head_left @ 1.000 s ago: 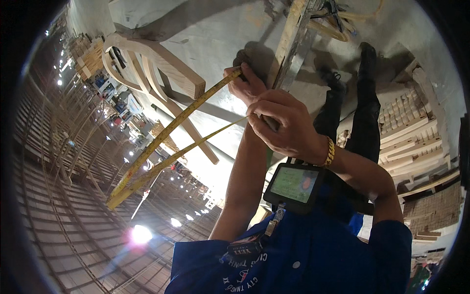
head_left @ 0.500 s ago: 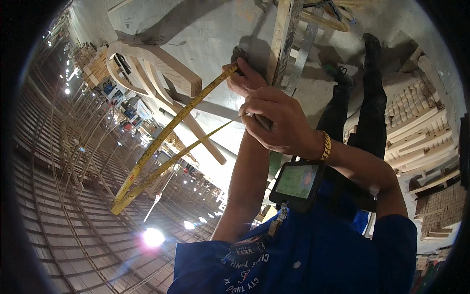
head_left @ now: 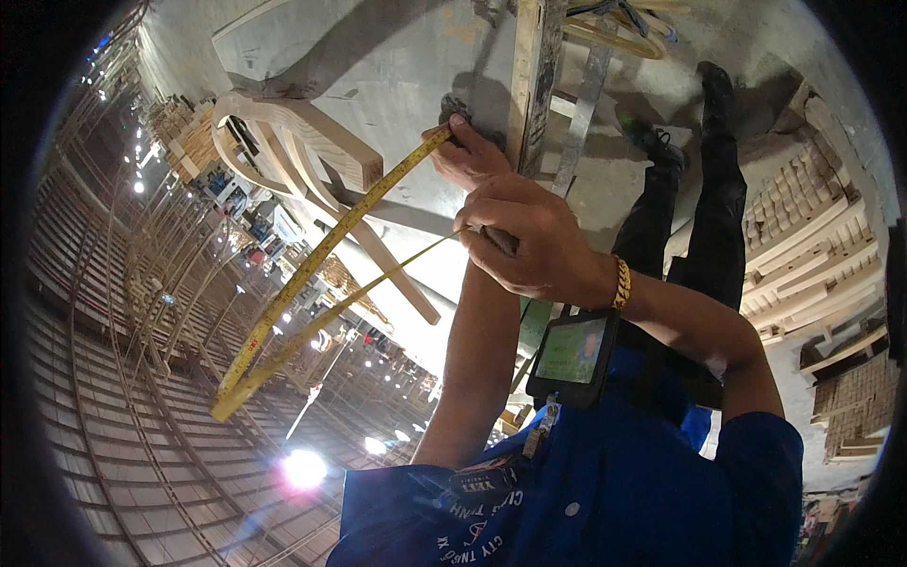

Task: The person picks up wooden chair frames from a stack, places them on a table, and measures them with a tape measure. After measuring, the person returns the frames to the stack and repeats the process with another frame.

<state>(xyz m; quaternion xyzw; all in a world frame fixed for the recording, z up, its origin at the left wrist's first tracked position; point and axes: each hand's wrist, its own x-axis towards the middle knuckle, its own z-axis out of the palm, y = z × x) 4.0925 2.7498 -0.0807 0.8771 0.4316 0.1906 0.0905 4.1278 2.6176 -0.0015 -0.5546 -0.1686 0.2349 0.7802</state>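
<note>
A yellow tape measure is drawn out in a long loop, with its bend hanging at the lower left. My left hand is closed around the upper run of the blade, thumb upward. A dark lump just beyond these fingers is too shadowed to make out. Nearer to me, my right hand, with a gold chain bracelet at the wrist, pinches the other run of the blade between fingertips. It crosses over my left forearm. Left of my hands, a curved pale wooden frame stands beside the upper run of the blade.
A grey surface spreads behind the wooden frame. Beyond my left hand runs a worn wooden beam. Stacked wooden parts lie at the right, past my legs. A badge holder hangs at my chest. Bright lamps shine at lower left.
Both hands have shifted slightly left in the picture, still gripping the tape measure. The loop's bend has moved a little down and left. The background has shifted slightly too.
</note>
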